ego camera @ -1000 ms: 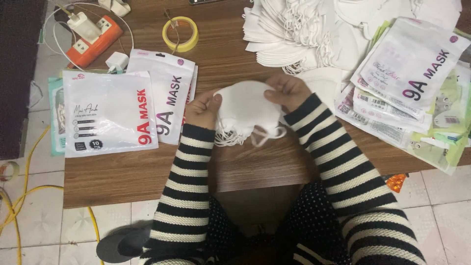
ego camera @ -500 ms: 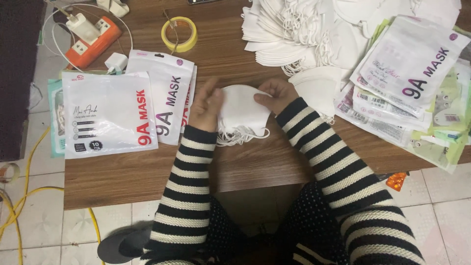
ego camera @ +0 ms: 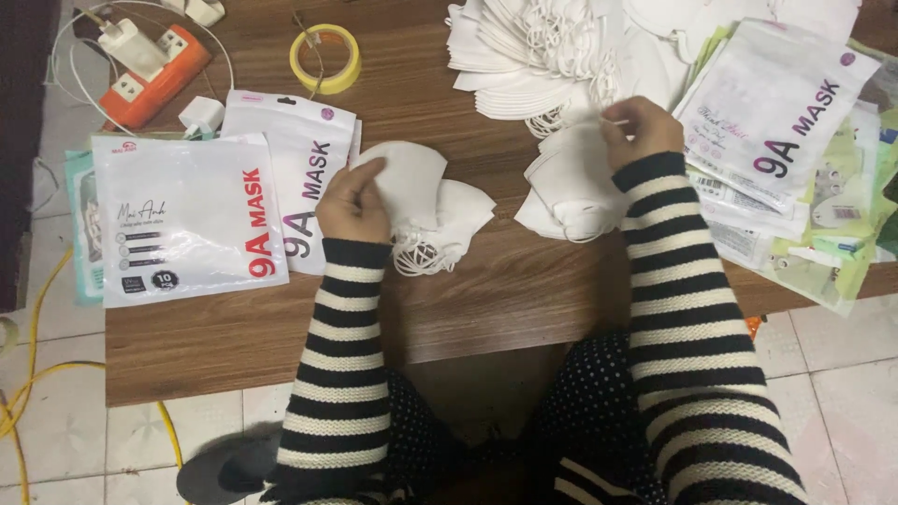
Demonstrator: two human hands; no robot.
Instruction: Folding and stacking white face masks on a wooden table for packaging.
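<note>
A person's left hand [ego camera: 354, 198] presses a small stack of folded white masks [ego camera: 432, 208] flat on the wooden tabletop [ego camera: 486, 299], fingers closed over it, while the right hand [ego camera: 642, 128] pinches an ear loop at the loose mask pile [ego camera: 571, 182]. Lifting one mask cleanly likely means keeping the loops untangled. Half a second earlier, both hands held the stack together.
</note>
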